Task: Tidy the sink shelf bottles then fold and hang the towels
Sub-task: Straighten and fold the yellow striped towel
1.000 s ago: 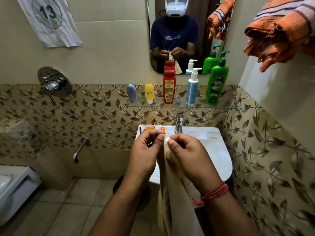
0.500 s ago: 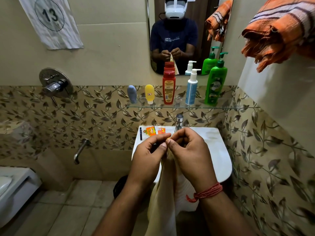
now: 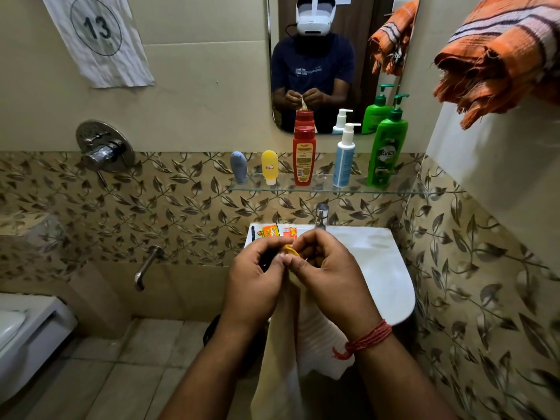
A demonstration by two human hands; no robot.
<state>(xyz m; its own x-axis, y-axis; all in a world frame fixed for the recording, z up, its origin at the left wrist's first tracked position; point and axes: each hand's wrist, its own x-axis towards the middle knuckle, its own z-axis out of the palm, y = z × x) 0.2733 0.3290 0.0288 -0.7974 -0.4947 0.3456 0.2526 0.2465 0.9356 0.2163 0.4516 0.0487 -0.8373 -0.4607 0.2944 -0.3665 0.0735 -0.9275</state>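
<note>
My left hand and my right hand meet in front of the sink, both pinching the top edge of a cream-yellow towel that hangs down between my forearms. On the glass shelf stand, left to right, a grey tube, a yellow tube, a red bottle, a white-and-blue pump bottle and a green pump bottle. An orange striped towel is bunched on the ledge at the upper right.
The white sink carries small orange packets and a tap at its back. A mirror hangs above the shelf. A wall spout and mixer are at left, a toilet lower left.
Both hands have drifted slightly up and away from me over the sink, working the towel's top edge closer together. The hanging towel now looks narrower. Bottles have not moved.
</note>
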